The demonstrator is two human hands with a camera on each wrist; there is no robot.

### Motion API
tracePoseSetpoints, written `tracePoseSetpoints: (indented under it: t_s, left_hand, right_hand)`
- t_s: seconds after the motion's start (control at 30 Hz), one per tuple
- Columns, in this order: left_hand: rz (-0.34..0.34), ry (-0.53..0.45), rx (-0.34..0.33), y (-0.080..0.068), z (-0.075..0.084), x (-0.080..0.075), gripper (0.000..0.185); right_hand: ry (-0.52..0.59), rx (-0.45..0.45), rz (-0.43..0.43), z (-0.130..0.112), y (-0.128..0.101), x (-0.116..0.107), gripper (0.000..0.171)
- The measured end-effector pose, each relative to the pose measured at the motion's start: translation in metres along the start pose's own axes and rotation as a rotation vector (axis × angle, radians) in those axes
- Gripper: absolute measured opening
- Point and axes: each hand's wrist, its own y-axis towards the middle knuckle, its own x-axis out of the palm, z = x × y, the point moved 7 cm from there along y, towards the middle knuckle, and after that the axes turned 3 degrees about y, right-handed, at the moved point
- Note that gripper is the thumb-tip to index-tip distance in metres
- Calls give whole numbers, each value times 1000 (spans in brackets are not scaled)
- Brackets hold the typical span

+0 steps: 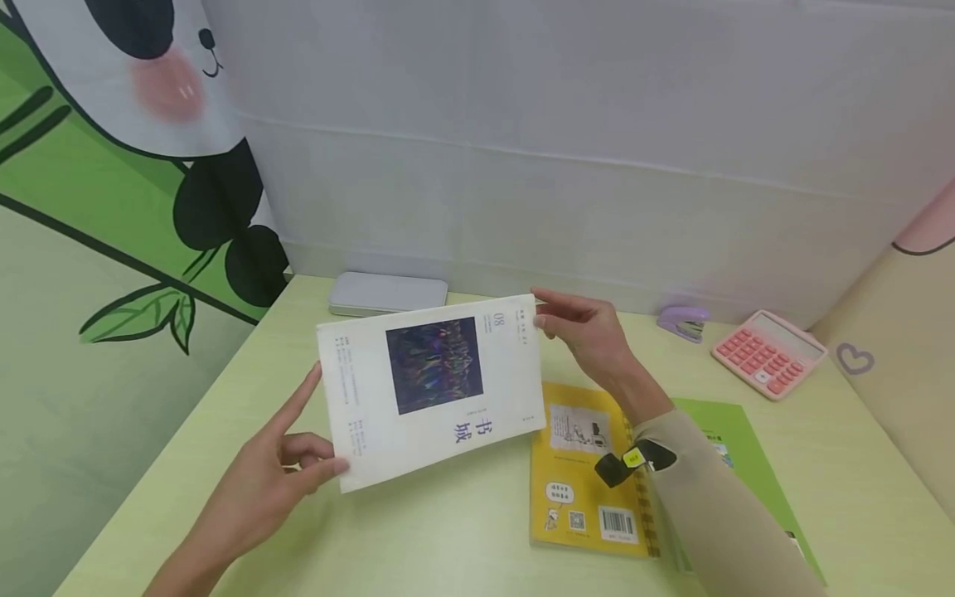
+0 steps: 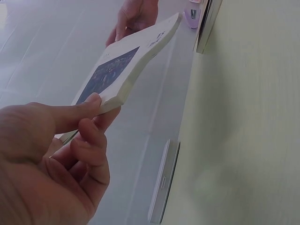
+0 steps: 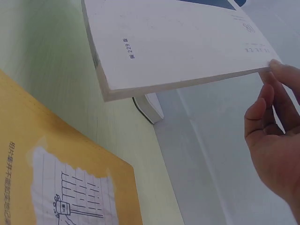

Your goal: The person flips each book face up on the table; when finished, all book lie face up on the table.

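A white paperback book (image 1: 440, 390) with a dark square picture on its cover is held up above the table, tilted. My left hand (image 1: 261, 477) pinches its near left corner, thumb on the cover and fingers beneath, as the left wrist view (image 2: 70, 154) also shows. At the far right corner my right hand (image 1: 593, 340) grips the edge between thumb and fingers; in the right wrist view this hand (image 3: 276, 140) has its thumb on top. Below and right of the white book lies a yellow spiral-bound book (image 1: 582, 514), with the right forearm passing over its edge.
A green book (image 1: 753, 456) lies beside the yellow one, partly under the right sleeve. Toward the back stand a white flat case (image 1: 388, 292), a purple stapler (image 1: 683, 322) and a pink calculator (image 1: 768, 352). A pale cloth (image 1: 559, 149) hangs behind the table (image 1: 433, 555).
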Motion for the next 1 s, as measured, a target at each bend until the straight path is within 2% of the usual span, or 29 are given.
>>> tracePoseSetpoints:
  t_s: [0.3, 0.57, 0.7, 1.0]
  left_hand:
    - [-20, -100, -31, 1, -8, 4, 119]
    - [-62, -183, -59, 4, -19, 15, 117]
    - [-92, -230, -55, 6, -22, 21, 115]
    - [-187, -289, -48, 9, -24, 36, 113]
  right_hand:
    - [-103, 48, -109, 1, -6, 4, 59]
    - [-183, 28, -179, 6, -8, 2, 63]
    - [-233, 21, -183, 8, -9, -1, 63]
    - [-319, 68, -174, 22, -12, -9, 62]
